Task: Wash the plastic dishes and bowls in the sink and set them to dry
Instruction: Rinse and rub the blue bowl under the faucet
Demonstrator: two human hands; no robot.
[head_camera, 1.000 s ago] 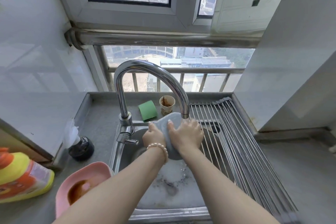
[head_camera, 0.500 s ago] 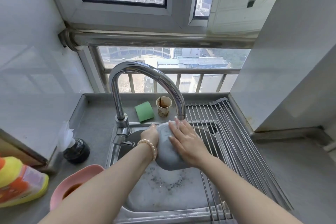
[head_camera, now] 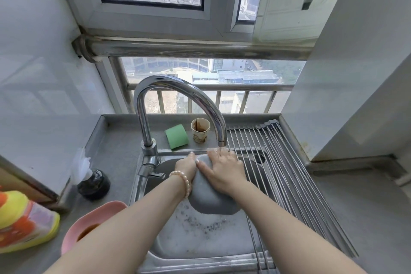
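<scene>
1. Grey bowl [head_camera: 209,193] is over the sink [head_camera: 200,249], underside up, just below the tap [head_camera: 178,95].
2. Left hand [head_camera: 185,165] grips its left rim; right hand [head_camera: 223,169] lies spread flat on it.
3. I'd rotate it under the spout, rub every side, then move it right to the rack [head_camera: 289,180].

The grey counter [head_camera: 115,158] carries a green sponge [head_camera: 176,136], a stained paper cup [head_camera: 200,130], a pink bowl [head_camera: 89,224], a yellow detergent bottle [head_camera: 24,222] and a roll-up drying rack [head_camera: 289,176].
</scene>
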